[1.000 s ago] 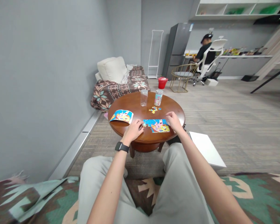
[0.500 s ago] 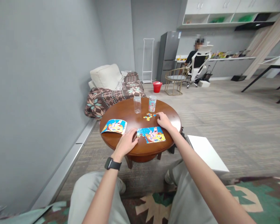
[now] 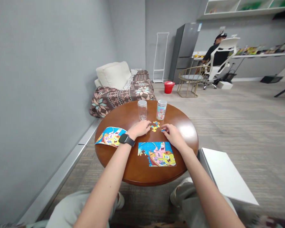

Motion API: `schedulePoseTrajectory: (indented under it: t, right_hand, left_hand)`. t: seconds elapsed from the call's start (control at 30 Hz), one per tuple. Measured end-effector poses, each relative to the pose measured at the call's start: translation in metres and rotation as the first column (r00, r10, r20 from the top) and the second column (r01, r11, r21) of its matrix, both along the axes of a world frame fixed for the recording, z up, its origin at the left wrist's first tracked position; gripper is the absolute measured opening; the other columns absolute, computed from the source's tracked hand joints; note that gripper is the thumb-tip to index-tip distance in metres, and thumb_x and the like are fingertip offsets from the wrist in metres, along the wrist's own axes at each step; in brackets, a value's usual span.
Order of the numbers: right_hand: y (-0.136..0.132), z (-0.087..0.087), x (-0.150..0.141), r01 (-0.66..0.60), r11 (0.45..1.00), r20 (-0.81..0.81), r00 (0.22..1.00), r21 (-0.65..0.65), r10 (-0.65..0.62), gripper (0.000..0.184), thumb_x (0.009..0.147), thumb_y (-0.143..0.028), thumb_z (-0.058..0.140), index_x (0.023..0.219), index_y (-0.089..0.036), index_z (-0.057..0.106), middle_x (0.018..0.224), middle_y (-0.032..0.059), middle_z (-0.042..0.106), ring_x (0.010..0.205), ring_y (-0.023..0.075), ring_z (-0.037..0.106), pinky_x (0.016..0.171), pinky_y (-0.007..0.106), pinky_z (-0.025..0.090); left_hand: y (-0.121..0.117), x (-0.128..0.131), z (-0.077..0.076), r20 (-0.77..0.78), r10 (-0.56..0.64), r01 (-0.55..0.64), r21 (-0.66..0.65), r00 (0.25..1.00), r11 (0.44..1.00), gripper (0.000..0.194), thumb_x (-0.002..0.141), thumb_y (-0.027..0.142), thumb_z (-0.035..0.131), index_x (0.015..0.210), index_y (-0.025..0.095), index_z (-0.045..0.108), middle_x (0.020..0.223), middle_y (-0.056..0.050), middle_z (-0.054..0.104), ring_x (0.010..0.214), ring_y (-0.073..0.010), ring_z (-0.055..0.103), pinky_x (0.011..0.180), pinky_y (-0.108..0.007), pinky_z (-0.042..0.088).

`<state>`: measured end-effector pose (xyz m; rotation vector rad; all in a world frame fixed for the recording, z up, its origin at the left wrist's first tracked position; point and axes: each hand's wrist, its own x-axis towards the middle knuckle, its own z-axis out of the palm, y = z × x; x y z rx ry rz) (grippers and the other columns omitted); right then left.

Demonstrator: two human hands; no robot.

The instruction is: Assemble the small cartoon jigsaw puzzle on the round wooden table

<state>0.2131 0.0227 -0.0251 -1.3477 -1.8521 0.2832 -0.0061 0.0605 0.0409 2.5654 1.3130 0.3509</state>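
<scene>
At the left edge of the round wooden tabletop (image 3: 124, 163) lies a curling printed picture sheet (image 3: 110, 136). The left hand (image 3: 139, 129), its fingers (image 3: 147, 124) loosely open, reaches the loose jigsaw pieces (image 3: 155, 126), which look light and stiff, best pinched by their edges. Behind them stand a clear plastic jar (image 3: 142, 110) and a printed canister (image 3: 161, 110). The right hand (image 3: 173, 136) rests just beside the pieces, above the part-built jigsaw puzzle (image 3: 156, 154) near the front edge; whether its fingers grip anything is hidden.

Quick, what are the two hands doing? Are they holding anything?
Left hand: fingers curled beside the puzzle pieces; cannot tell if holding one.
Right hand: fingers curled at the pieces; cannot tell if holding one.
</scene>
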Motion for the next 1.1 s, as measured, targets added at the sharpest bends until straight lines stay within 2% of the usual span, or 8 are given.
schedulePoseTrajectory:
  t: [0.07,0.23,0.37,0.47,0.6,0.87,1.1]
  right_hand:
    - [-0.001,-0.001,-0.001,-0.003,0.999,-0.036,0.999,-0.041,0.002,0.027,0.081,-0.015,0.056,0.105,-0.023,0.065,0.092,0.0044,0.067,0.078,0.0190,0.060,0.080,0.037,0.050]
    - [0.004,0.006,-0.005,-0.030,0.987,-0.104,0.994,-0.155,0.014,0.026,0.073,-0.016,0.062,0.097,-0.023,0.069,0.085,0.0022,0.070,0.063,0.0145,0.056,0.069,0.032,0.050]
    - [0.006,0.013,-0.011,-0.013,0.979,-0.099,0.995,-0.204,-0.007,0.029,0.070,-0.013,0.064,0.096,-0.022,0.072,0.083,0.0019,0.069,0.068,0.0158,0.060,0.074,0.032,0.051]
    - [0.003,0.012,-0.013,-0.003,0.984,-0.076,0.997,-0.178,-0.011,0.024,0.071,-0.014,0.066,0.092,-0.022,0.074,0.084,0.0031,0.068,0.074,0.0174,0.061,0.078,0.034,0.051]
    - [-0.003,0.011,-0.014,-0.018,0.993,-0.061,0.998,-0.120,0.011,0.012,0.075,-0.019,0.067,0.085,-0.022,0.074,0.084,0.0037,0.067,0.072,0.0164,0.060,0.076,0.033,0.052]
    - [-0.008,0.020,-0.014,-0.038,0.993,-0.053,0.998,-0.110,0.032,0.012,0.079,-0.017,0.064,0.086,-0.020,0.072,0.088,0.0040,0.064,0.068,0.0139,0.057,0.072,0.030,0.052]
    - [-0.006,0.017,-0.012,-0.054,0.988,-0.110,0.993,-0.142,0.039,0.016,0.075,-0.015,0.066,0.089,-0.020,0.072,0.087,0.0038,0.068,0.069,0.0144,0.058,0.071,0.030,0.051]
  left_hand:
    - [0.008,0.001,-0.007,0.005,-0.039,0.039,0.012,0.999,0.999,0.031,0.093,0.025,0.047,0.118,0.017,0.063,0.111,-0.011,0.068,0.102,-0.0241,0.064,0.090,-0.033,0.048]
    - [0.005,-0.003,-0.017,0.088,-0.026,0.027,-0.010,0.996,1.000,0.029,0.092,0.023,0.047,0.115,0.017,0.065,0.094,-0.008,0.067,0.091,-0.0215,0.063,0.086,-0.031,0.047]
    - [0.003,-0.004,-0.018,0.113,-0.042,0.043,-0.003,0.993,0.999,0.036,0.088,0.016,0.048,0.120,0.020,0.064,0.088,-0.005,0.064,0.085,-0.0196,0.061,0.082,-0.029,0.046]
    - [0.005,-0.008,-0.022,0.148,-0.061,0.063,-0.010,0.987,0.998,0.027,0.090,0.022,0.051,0.111,0.019,0.068,0.084,-0.004,0.060,0.079,-0.0182,0.058,0.076,-0.029,0.045]
    - [0.008,-0.014,-0.026,0.235,-0.051,0.061,-0.034,0.971,0.998,0.020,0.090,0.029,0.055,0.100,0.017,0.068,0.084,-0.003,0.057,0.076,-0.0161,0.056,0.074,-0.028,0.045]
    - [0.010,-0.013,-0.029,0.262,-0.029,0.047,-0.061,0.965,0.997,0.020,0.090,0.029,0.057,0.103,0.017,0.065,0.084,-0.002,0.056,0.077,-0.0169,0.055,0.076,-0.030,0.044]
    - [0.008,-0.011,-0.025,0.305,-0.011,0.044,-0.100,0.952,0.994,0.010,0.087,0.024,0.059,0.087,0.016,0.065,0.090,-0.004,0.057,0.078,-0.0165,0.055,0.077,-0.030,0.045]
